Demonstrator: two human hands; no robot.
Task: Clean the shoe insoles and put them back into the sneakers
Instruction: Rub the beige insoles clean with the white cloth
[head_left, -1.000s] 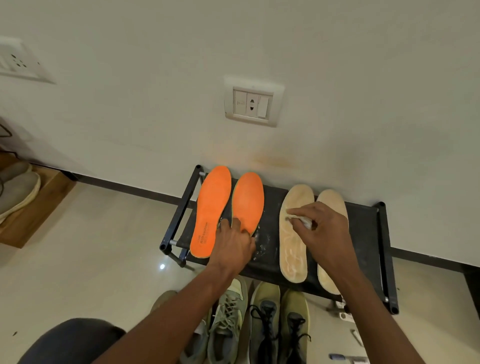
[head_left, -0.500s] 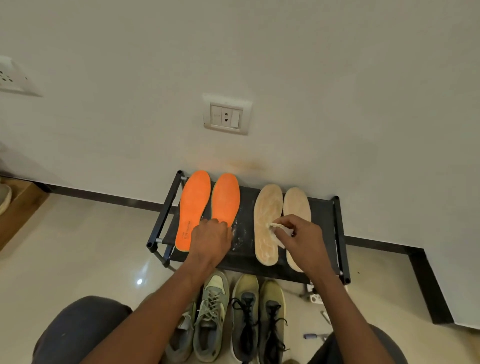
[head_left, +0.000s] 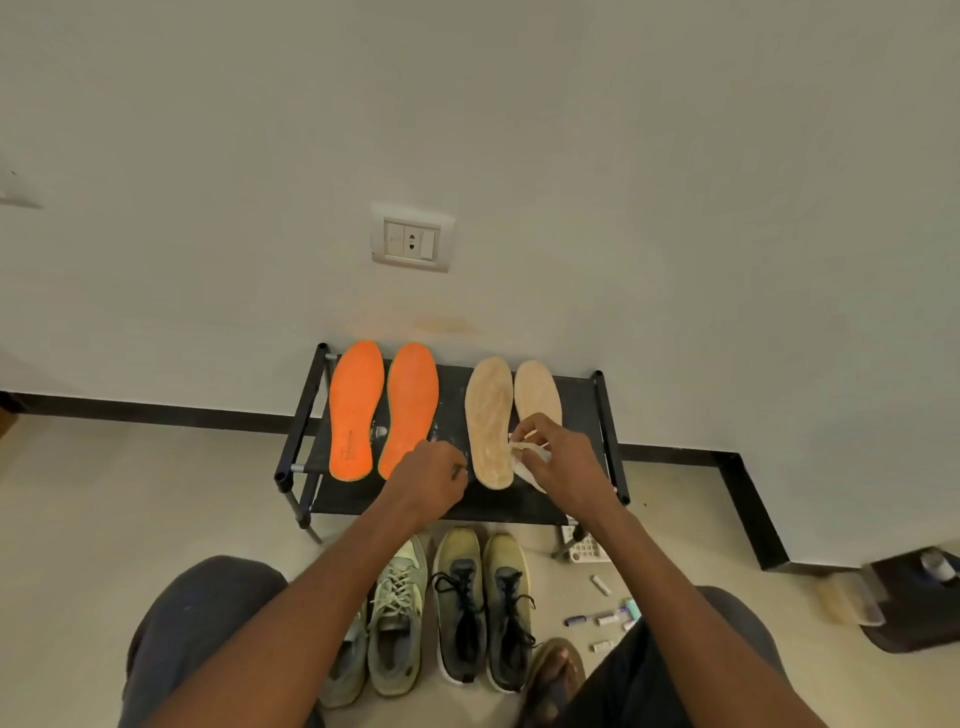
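Two orange insoles (head_left: 356, 410) (head_left: 413, 400) and two beige insoles (head_left: 488, 415) (head_left: 537, 389) lie side by side on a low black rack (head_left: 605, 415) against the wall. My right hand (head_left: 566, 462) pinches a white cloth (head_left: 530, 452) over the heel end of the right beige insole. With curled fingers, my left hand (head_left: 428, 480) hovers over the rack between the right orange insole's heel and the left beige insole; nothing shows in it. On the floor in front stand a grey-green pair of sneakers (head_left: 397, 613) and an olive pair with black laces (head_left: 483, 603).
A wall socket (head_left: 413, 239) sits above the rack. Small tubes and bits (head_left: 602, 618) lie scattered on the floor to the right, near a white grid piece (head_left: 584, 548). A dark box (head_left: 914, 603) stands at the far right. My knees frame the sneakers.
My left hand has slid right, off the right orange insole's heel. My right hand with the cloth has moved down toward the heels of the beige insoles. The camera has pulled back.
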